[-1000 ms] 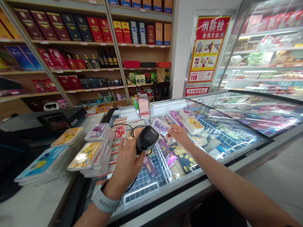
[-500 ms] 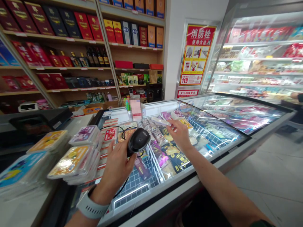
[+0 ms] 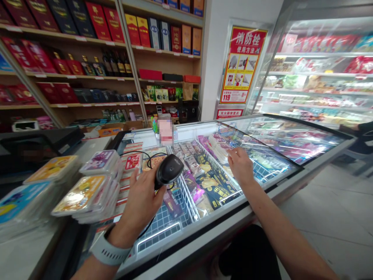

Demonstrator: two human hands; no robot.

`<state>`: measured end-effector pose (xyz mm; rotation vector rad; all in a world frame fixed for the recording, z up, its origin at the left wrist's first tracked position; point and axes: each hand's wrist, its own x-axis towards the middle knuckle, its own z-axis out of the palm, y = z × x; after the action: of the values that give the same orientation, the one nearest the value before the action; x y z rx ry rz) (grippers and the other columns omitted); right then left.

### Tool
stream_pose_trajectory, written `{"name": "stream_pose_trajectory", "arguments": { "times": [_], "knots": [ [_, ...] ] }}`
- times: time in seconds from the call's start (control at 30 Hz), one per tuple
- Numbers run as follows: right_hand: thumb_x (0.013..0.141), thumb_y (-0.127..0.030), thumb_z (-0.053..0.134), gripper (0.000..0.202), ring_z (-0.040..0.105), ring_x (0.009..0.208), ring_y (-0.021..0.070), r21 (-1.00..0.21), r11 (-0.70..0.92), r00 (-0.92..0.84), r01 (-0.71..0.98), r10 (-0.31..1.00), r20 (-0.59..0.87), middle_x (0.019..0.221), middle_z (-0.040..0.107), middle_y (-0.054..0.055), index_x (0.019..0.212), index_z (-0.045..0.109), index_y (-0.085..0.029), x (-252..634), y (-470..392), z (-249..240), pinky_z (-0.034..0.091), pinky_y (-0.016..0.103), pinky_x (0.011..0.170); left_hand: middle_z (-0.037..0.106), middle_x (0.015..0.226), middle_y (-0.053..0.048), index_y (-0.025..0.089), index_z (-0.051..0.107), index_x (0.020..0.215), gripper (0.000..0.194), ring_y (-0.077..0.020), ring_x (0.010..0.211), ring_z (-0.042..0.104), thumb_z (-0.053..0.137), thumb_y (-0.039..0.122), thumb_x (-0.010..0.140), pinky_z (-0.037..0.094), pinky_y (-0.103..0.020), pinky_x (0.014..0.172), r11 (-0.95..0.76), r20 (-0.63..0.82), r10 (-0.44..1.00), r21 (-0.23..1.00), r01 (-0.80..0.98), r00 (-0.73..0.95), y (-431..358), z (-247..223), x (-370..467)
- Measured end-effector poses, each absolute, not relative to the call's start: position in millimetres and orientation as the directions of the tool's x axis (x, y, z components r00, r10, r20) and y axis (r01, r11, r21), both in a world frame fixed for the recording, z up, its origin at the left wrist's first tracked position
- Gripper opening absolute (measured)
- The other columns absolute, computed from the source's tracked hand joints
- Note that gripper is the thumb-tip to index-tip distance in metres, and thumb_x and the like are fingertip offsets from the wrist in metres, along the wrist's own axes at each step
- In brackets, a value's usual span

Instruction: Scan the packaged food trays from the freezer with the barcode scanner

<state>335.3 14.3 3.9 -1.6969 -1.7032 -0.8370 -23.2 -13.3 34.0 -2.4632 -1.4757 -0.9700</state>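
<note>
My left hand point(image 3: 142, 198), with a grey watch band on its wrist, is wrapped round a black barcode scanner point(image 3: 169, 170). The scanner's cable point(image 3: 135, 152) loops away behind it over the freezer. My right hand point(image 3: 240, 165) pinches the near end of a flat, pale plastic pack point(image 3: 218, 149), smeared by motion, above the freezer baskets. Below the hands, a white wire basket point(image 3: 159, 237) holds a purple packet point(image 3: 172, 203). Beside it lie black and yellow food bags point(image 3: 214, 184).
Stacked plastic tubs with purple and yellow lids point(image 3: 81, 192) stand at the left, beside blue-lidded ones point(image 3: 21, 206). The freezer's front rim point(image 3: 201, 229) runs below my arms. Shelves of boxes point(image 3: 96, 76) line the back. At the far right is part of another person point(image 3: 361, 144).
My right hand has moved right with the pale pack, which has turned from edge-on to show more of its face. The scanner stays in my left hand, slightly further left.
</note>
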Motion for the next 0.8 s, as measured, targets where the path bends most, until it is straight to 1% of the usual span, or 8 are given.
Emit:
{"name": "stream_pose_trajectory", "arguments": {
  "times": [0.17, 0.3, 0.37, 0.47, 0.57, 0.67, 0.73, 0.8],
  "knots": [
    [0.085, -0.010, 0.046, 0.035, 0.055, 0.098, 0.0256, 0.030, -0.004, -0.020, 1.000, 0.661, 0.750, 0.105, 0.061, 0.013, 0.114, 0.065, -0.015, 329, 14, 2, 0.049, 0.037, 0.083, 0.068, 0.114, -0.013, 0.014, 0.042, 0.135, 0.052, -0.0288, 0.111, 0.061, 0.049, 0.028, 0.085, 0.026, -0.053, 0.111, -0.519, 0.581, 0.747, 0.208, 0.829, 0.322, -13, 34, -23],
    [0.083, -0.007, 0.044, 0.042, 0.056, 0.102, 0.0256, -0.011, 0.021, -0.004, 1.000, 0.618, 0.786, 0.112, 0.060, 0.014, 0.120, 0.061, -0.017, 328, 12, 1, 0.049, 0.038, 0.087, 0.067, 0.117, -0.013, 0.015, 0.041, 0.136, 0.053, -0.0287, 0.112, 0.061, 0.050, 0.028, 0.085, 0.024, -0.054, 0.112, -0.524, 0.584, 0.747, 0.220, 0.823, 0.318, -12, 33, -24],
    [0.085, -0.010, 0.043, 0.040, 0.056, 0.105, 0.0252, -0.037, 0.045, 0.004, 0.998, 0.579, 0.815, 0.114, 0.060, 0.013, 0.121, 0.061, -0.018, 326, 12, 2, 0.049, 0.039, 0.090, 0.066, 0.118, -0.013, 0.015, 0.042, 0.136, 0.053, -0.0292, 0.114, 0.060, 0.050, 0.028, 0.085, 0.024, -0.054, 0.113, -0.521, 0.580, 0.752, 0.232, 0.821, 0.313, -12, 34, -24],
    [0.091, -0.020, 0.046, 0.032, 0.055, 0.108, 0.0254, -0.068, 0.103, 0.002, 0.992, 0.533, 0.846, 0.115, 0.061, 0.013, 0.119, 0.061, -0.017, 322, 10, 5, 0.048, 0.039, 0.093, 0.065, 0.122, -0.013, 0.015, 0.040, 0.137, 0.055, -0.0291, 0.116, 0.058, 0.050, 0.026, 0.085, 0.022, -0.055, 0.113, -0.509, 0.581, 0.763, 0.267, 0.819, 0.284, -14, 36, -23],
    [0.092, -0.030, 0.050, 0.022, 0.058, 0.100, 0.0242, -0.073, 0.213, -0.052, 0.974, 0.529, 0.847, 0.103, 0.066, 0.011, 0.102, 0.067, -0.018, 313, 11, 8, 0.047, 0.037, 0.091, 0.063, 0.127, -0.012, 0.017, 0.040, 0.138, 0.056, -0.0280, 0.119, 0.056, 0.053, 0.024, 0.084, 0.022, -0.054, 0.114, -0.508, 0.590, 0.765, 0.307, 0.805, 0.258, -18, 39, -22],
    [0.094, -0.033, 0.048, 0.024, 0.061, 0.087, 0.0221, -0.070, 0.348, -0.159, 0.935, 0.587, 0.794, 0.088, 0.069, 0.008, 0.086, 0.067, -0.020, 295, 20, 7, 0.048, 0.036, 0.085, 0.060, 0.132, -0.011, 0.017, 0.039, 0.137, 0.054, -0.0255, 0.122, 0.054, 0.053, 0.022, 0.085, 0.019, -0.052, 0.116, -0.536, 0.610, 0.748, 0.326, 0.778, 0.260, -22, 42, -21],
    [0.096, -0.032, 0.045, 0.026, 0.062, 0.088, 0.0214, -0.077, 0.458, -0.253, 0.886, 0.615, 0.747, 0.090, 0.070, 0.008, 0.090, 0.067, -0.020, 276, 30, 7, 0.049, 0.035, 0.085, 0.058, 0.134, -0.011, 0.017, 0.038, 0.138, 0.054, -0.0247, 0.124, 0.052, 0.053, 0.022, 0.086, 0.017, -0.051, 0.116, -0.543, 0.617, 0.746, 0.343, 0.767, 0.252, -25, 43, -21],
    [0.096, -0.030, 0.044, 0.025, 0.063, 0.094, 0.0218, -0.085, 0.584, -0.369, 0.807, 0.612, 0.699, 0.099, 0.070, 0.010, 0.099, 0.066, -0.019, 249, 42, 8, 0.049, 0.037, 0.089, 0.057, 0.136, -0.011, 0.017, 0.038, 0.138, 0.055, -0.0248, 0.125, 0.051, 0.054, 0.021, 0.086, 0.017, -0.050, 0.116, -0.545, 0.624, 0.745, 0.367, 0.754, 0.236, -28, 46, -20]
  ]
}}
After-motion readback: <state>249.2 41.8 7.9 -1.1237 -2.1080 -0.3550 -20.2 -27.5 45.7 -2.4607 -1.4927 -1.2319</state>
